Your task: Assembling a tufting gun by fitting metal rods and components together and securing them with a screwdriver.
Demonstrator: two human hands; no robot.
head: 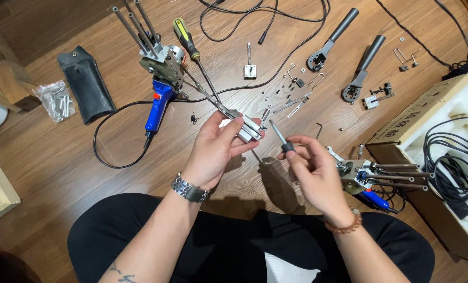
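Observation:
My left hand (215, 149) grips a small silver metal bracket assembly (247, 127) with thin rods running up-left from it, held above the wooden floor. My right hand (312, 170) holds a small screwdriver (281, 137) by its dark handle, the tip pointing up-left toward the bracket, a short gap away. Several small screws and metal links (291, 89) lie scattered on the floor just beyond the bracket. I sit with black-trousered legs under both arms.
A blue-handled mechanism with long rods (158, 63) and a yellow-and-black screwdriver (192, 52) lie at upper left. Two grey-handled parts (349, 57) lie at upper right. A second rod mechanism (375, 175) and an open cardboard box with cables (448, 157) stand right. A black pouch (84, 84) lies left.

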